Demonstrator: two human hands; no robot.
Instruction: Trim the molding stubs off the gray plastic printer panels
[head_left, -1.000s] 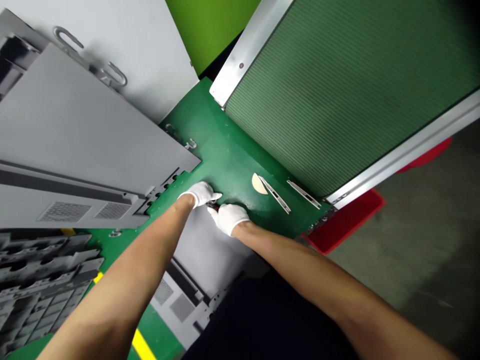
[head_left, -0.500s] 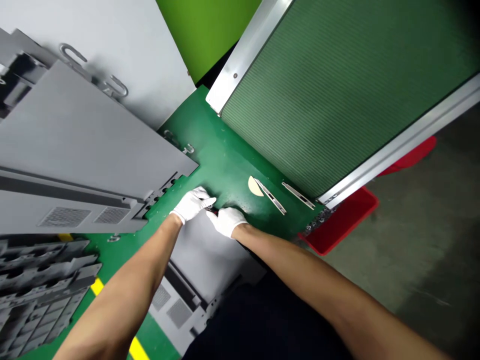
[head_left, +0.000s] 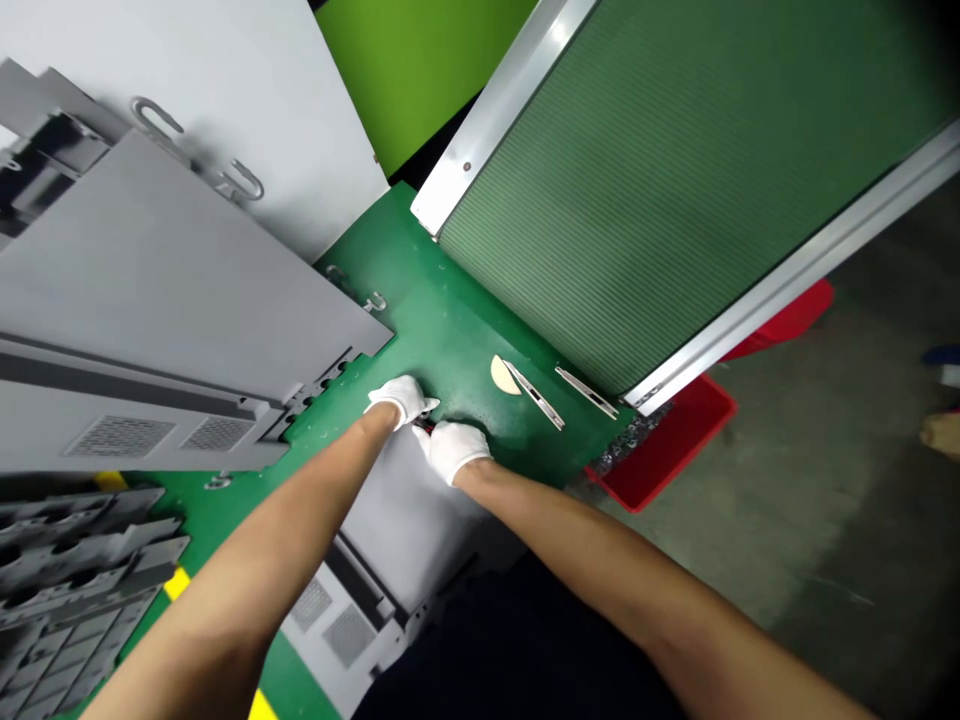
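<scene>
My left hand [head_left: 402, 399], in a white glove, is closed at the far edge of a grey sheet-metal panel [head_left: 416, 510]. Its fingertips pinch by a small dark metallic part, too small to name. From the right, my gloved right hand [head_left: 453, 449] closes around a small red-and-black tool [head_left: 424, 426], most of it hidden by the fingers. The two hands nearly meet over that edge. Beyond them on the green surface lie a cream half-round piece [head_left: 505, 375] and two slim slotted metal strips [head_left: 534, 397].
A green ribbed conveyor belt [head_left: 675, 170] with a metal frame stands at the upper right. Below it a red bin [head_left: 667, 445] holds small metal parts. Large grey panels [head_left: 172, 290] stack at the left, with hooks [head_left: 244, 180]. More grey metal parts [head_left: 90, 570] stand lower left.
My left hand has shifted right and rolled over, now closer to the right hand. The right hand has moved slightly left and down. The view has shifted a little.
</scene>
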